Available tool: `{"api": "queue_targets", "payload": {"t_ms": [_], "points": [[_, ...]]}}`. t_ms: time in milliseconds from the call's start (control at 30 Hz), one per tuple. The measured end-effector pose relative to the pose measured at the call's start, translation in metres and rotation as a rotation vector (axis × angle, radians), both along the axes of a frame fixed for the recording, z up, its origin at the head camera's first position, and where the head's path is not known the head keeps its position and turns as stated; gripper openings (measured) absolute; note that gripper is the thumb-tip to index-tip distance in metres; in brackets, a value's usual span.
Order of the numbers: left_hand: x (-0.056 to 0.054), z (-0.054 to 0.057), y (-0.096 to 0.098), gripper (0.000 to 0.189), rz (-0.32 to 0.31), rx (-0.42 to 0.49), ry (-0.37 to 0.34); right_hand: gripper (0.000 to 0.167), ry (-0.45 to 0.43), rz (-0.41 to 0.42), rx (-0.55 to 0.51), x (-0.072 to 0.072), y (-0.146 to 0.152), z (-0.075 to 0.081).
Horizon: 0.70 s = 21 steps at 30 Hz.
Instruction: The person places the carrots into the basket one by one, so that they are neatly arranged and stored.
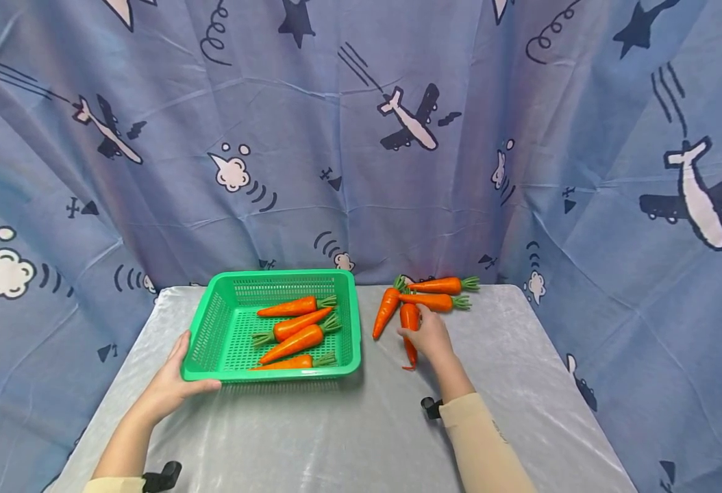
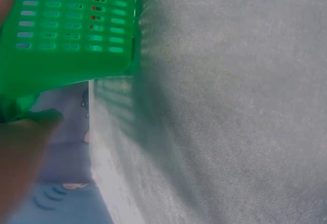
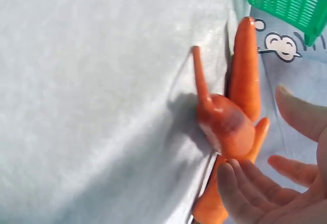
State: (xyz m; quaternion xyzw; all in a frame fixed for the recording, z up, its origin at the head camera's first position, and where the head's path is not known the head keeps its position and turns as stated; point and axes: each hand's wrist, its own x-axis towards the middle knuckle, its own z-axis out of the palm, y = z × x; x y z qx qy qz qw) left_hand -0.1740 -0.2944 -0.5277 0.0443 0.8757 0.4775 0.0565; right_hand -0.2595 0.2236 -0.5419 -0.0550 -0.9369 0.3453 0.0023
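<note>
A green plastic basket (image 1: 361,342) stands on the left of the table with several orange carrots (image 1: 304,342) inside. At its front left corner my left hand (image 1: 166,383) holds it, thumb along the front rim and fingers against the left wall. My right hand (image 1: 429,337) is over a carrot (image 1: 409,317) that points toward me. In the right wrist view, the fingers (image 3: 255,188) are right beside that carrot (image 3: 230,129), and the thumb stands apart from it. Close by lie three more carrots, one slanted (image 1: 387,311) and two crosswise (image 1: 438,302) behind.
A grey cloth covers the table (image 1: 312,438). Directly behind it hangs a blue curtain (image 1: 312,178) printed with planes and stars, which also runs along both sides. Black wrist cameras (image 1: 162,477) are strapped near both hands.
</note>
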Motion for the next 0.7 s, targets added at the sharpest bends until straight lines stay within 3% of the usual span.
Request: {"api": "queue_targets", "payload": {"t_ms": [367,700], "points": [[0.001,-0.003,0.001,0.132,0.005,-0.002,-0.003,0.083,-0.032,-0.059,0.007,-0.01,-0.003,-0.02],[0.0,0.0,0.0,0.131,-0.003,-0.004,0.036,0.068,-0.023,-0.078,0.02,-0.014,-0.005,-0.023]]}}
